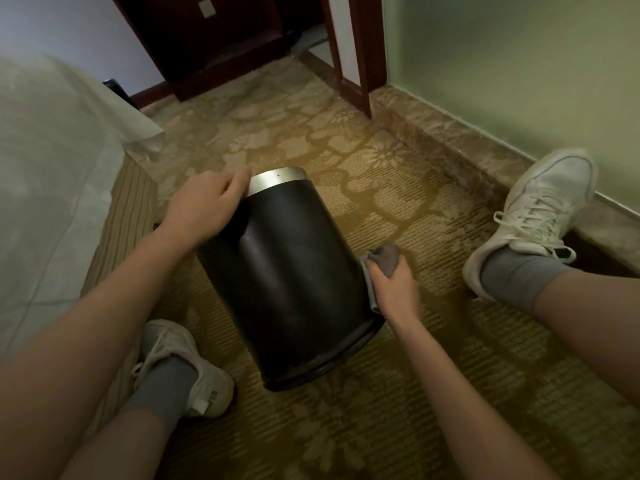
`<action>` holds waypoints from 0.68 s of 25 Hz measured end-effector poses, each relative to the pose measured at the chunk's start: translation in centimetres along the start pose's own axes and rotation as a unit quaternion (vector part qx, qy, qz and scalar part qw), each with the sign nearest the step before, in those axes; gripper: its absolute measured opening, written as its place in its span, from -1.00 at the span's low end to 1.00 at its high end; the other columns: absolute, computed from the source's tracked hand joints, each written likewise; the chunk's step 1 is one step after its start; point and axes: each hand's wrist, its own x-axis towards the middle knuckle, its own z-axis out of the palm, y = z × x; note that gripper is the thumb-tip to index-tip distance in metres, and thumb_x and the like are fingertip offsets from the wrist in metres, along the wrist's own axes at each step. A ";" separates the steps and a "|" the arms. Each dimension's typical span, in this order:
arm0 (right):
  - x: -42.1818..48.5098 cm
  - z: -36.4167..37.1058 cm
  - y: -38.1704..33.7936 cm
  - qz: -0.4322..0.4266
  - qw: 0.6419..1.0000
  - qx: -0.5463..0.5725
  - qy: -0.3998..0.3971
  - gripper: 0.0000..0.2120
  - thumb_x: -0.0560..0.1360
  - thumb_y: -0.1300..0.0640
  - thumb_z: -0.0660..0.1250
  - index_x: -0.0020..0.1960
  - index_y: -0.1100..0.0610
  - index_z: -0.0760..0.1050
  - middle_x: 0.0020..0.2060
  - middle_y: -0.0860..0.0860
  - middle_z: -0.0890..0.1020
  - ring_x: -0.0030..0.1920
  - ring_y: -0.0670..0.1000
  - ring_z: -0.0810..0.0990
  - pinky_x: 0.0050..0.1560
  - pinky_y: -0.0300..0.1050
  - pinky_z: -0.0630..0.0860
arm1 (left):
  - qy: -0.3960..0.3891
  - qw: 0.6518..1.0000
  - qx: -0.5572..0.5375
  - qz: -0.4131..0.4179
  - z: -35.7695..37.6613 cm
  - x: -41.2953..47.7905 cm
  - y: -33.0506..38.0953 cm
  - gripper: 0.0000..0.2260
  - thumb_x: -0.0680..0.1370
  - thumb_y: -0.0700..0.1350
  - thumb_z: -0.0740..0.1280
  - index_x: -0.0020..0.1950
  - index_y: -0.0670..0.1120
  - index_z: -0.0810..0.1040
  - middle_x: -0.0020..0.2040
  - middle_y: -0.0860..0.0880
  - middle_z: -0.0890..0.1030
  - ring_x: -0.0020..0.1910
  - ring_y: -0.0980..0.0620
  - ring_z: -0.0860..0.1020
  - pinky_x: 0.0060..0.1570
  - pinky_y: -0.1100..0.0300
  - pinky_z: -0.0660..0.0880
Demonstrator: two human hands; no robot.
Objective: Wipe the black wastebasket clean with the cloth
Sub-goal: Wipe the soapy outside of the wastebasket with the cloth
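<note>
Right hand (393, 287) presses a bunched grey cloth (382, 259) against the tilted black wastebasket (291, 282) on the carpet (381, 202), left hand (204, 209) gripping its silver rim (277, 180); wiping seems midway, far side unseen.

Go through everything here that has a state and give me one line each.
Black wastebasket: tipped over, silver rim end pointing away from the person.
Cloth: bunched, pressed against the wastebasket's right side.
Left hand: gripping the wastebasket near its rim.
Right hand: closed on the cloth.
</note>
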 end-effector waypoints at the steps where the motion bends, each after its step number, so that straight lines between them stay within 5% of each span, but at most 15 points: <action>1: -0.3 0.1 0.0 -0.011 1.000 0.012 0.015 -0.70 0.56 -0.08 0.32 0.18 0.07 0.44 -0.06 -0.02 0.53 -0.06 -0.02 0.48 -0.04 -0.17 0.35 | -0.020 0.999 0.032 -0.011 -0.1 0.6 0.8 -0.45 0.52 0.30 0.00 -0.37 -0.10 0.43 -0.32 -0.21 0.51 -0.21 -0.25 0.53 -0.17 -0.06 0.47; 4: -1.1 0.8 1.0 -0.019 0.992 0.119 0.028 -0.64 0.52 -0.09 0.36 0.22 0.08 0.49 -0.01 -0.06 0.60 0.02 -0.03 0.57 0.06 -0.10 0.47 | -0.133 0.985 0.101 -0.047 -0.3 2.7 2.8 -0.34 0.43 0.47 0.06 -0.21 -0.10 0.57 -0.24 -0.14 0.57 -0.21 -0.15 0.55 -0.10 -0.02 0.53; 7: -1.5 1.2 2.1 0.069 0.956 0.280 0.047 -0.61 0.52 -0.05 0.37 0.27 0.10 0.50 0.05 0.00 0.64 0.07 -0.01 0.62 0.17 -0.05 0.52 | -0.218 0.970 0.085 -0.061 0.1 4.1 4.9 -0.36 0.43 0.42 0.20 -0.06 -0.17 0.62 -0.11 -0.13 0.62 -0.16 -0.08 0.56 -0.10 0.05 0.50; 9: -0.6 0.3 2.6 0.181 0.908 0.378 0.016 -0.66 0.52 -0.08 0.34 0.11 0.18 0.57 -0.07 0.10 0.65 -0.07 0.04 0.64 0.10 -0.05 0.52 | -0.209 0.975 0.034 -0.073 0.2 3.8 6.0 -0.41 0.44 0.36 0.26 -0.03 -0.18 0.62 -0.06 -0.15 0.62 -0.12 -0.09 0.56 -0.11 0.07 0.47; 12: 1.2 -2.5 3.3 0.281 0.775 0.564 -0.040 -0.66 0.56 -0.08 0.27 -0.14 0.18 0.60 -0.28 0.13 0.62 -0.26 0.06 0.60 -0.16 -0.10 0.51 | -0.163 0.983 -0.024 -0.079 -1.0 1.7 6.5 -0.48 0.47 0.30 0.29 -0.09 -0.17 0.64 -0.09 -0.19 0.63 -0.11 -0.12 0.57 -0.05 -0.02 0.49; 14: 2.2 -3.9 4.1 0.263 0.759 0.594 -0.041 -0.69 0.59 -0.06 0.23 -0.11 0.15 0.60 -0.29 0.12 0.63 -0.21 0.07 0.60 -0.21 -0.08 0.49 | -0.121 0.984 -0.091 -0.092 -2.6 -0.1 6.4 -0.57 0.49 0.27 0.28 -0.13 -0.10 0.63 -0.14 -0.13 0.63 -0.13 -0.07 0.58 -0.08 0.01 0.50; 17: 3.6 -5.4 3.9 0.213 0.787 0.574 -0.081 -0.71 0.55 -0.02 0.27 -0.06 0.17 0.64 -0.10 0.18 0.62 -0.10 0.12 0.59 -0.10 -0.04 0.50 | -0.054 0.950 -0.266 -0.154 -5.1 -1.3 5.6 -0.71 0.49 0.21 0.31 -0.05 0.00 0.60 -0.06 -0.04 0.62 -0.06 -0.01 0.59 -0.03 0.07 0.51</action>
